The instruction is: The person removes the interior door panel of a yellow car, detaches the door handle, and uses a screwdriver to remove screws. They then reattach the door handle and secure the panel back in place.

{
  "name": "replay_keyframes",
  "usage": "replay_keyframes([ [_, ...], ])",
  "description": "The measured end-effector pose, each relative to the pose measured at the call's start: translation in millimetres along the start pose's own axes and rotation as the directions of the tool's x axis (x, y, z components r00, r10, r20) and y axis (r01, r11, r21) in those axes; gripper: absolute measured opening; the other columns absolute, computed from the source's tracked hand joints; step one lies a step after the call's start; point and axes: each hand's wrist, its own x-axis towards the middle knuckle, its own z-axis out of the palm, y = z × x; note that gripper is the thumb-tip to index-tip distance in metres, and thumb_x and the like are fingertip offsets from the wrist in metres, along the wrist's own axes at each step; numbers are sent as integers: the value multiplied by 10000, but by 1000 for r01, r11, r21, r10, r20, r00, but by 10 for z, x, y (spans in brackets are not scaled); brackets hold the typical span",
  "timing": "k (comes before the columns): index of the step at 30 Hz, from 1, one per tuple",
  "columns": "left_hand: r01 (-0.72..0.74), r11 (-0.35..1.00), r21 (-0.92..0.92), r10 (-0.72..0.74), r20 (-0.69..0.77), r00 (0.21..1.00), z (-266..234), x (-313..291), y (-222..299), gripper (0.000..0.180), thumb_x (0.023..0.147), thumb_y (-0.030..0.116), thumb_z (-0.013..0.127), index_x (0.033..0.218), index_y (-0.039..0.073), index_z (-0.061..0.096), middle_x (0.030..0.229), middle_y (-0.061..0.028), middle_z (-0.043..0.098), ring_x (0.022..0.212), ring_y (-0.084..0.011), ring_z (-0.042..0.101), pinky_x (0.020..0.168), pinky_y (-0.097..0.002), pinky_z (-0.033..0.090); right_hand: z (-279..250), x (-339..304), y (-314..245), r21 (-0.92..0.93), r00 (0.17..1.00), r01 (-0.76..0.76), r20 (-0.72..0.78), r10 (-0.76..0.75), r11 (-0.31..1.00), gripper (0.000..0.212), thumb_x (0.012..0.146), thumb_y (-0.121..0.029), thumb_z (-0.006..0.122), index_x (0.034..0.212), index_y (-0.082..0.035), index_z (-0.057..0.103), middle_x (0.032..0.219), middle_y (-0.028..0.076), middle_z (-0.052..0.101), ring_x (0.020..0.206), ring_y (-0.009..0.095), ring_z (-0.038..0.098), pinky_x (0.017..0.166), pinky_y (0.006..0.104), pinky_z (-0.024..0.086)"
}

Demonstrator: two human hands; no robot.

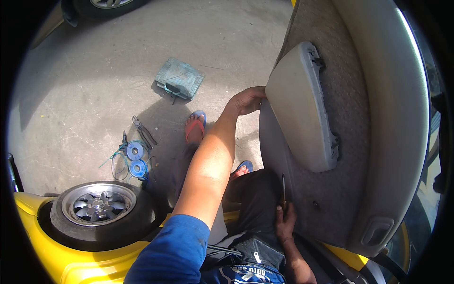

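My left hand [249, 100] is closed at the left edge of a pale grey plastic door pocket [298, 104], its fingertips partly hidden there. Dark clips or tabs stick out along the pocket's right side, and it lies against the carpeted inner panel [347, 94] of a car door. Lower down, beside my thigh, my right hand [286, 222] is wrapped round the handle of a screwdriver [283, 187]. Its thin shaft points up, away from me, and its tip appears apart from the pocket. A small dark hole [315, 203] shows in the panel under the pocket.
On the concrete floor lie a teal tool case [179, 78], pliers [144, 130] and two blue spools [136, 160] with loose wire. A wheel [101, 208] in yellow bodywork stands at lower left. The open door with its pull recess [378, 231] fills the right side. My sandalled feet are between.
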Motion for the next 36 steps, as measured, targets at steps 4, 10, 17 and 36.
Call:
replay_keyframes([
  [4, -17, 993, 120, 21, -38, 999, -3, 55, -28, 454, 953, 193, 728, 1374, 55, 627, 1302, -79, 704, 1152, -224, 675, 1073, -436, 494, -15, -2, -4, 8, 1000, -2, 12, 1, 1000, 273, 1029, -209, 621, 1171, 23, 596, 956, 206, 645, 863, 329, 616, 844, 426, 497],
  [10, -28, 992, 126, 39, -84, 996, 33, 22, -60, 454, 968, 293, 713, 1353, 60, 648, 1304, -88, 695, 1150, -230, 659, 1084, -433, 478, 24, 9, -54, 85, 1000, 1, -9, 0, 996, 257, 1024, -187, 627, 1168, 24, 597, 955, 201, 646, 875, 300, 620, 847, 409, 498],
  [17, -57, 994, 93, 62, -55, 997, 74, 27, -109, 618, 922, 467, 721, 1385, 67, 635, 1349, -104, 673, 1238, -246, 601, 1107, -464, 430, 3, -20, -50, 10, 999, -45, 3, 45, 999, 256, 1028, -187, 631, 1168, 24, 596, 970, 207, 645, 875, 300, 616, 842, 412, 495],
  [36, -31, 998, 55, 31, 14, 999, -53, 22, -89, 580, 955, 306, 759, 1437, 33, 586, 1354, -97, 667, 1219, -217, 626, 1129, -431, 435, -2, -7, -9, 96, 999, -45, -5, 46, 994, 284, 1034, -213, 622, 1188, 25, 605, 972, 200, 651, 886, 298, 617, 863, 405, 495],
])
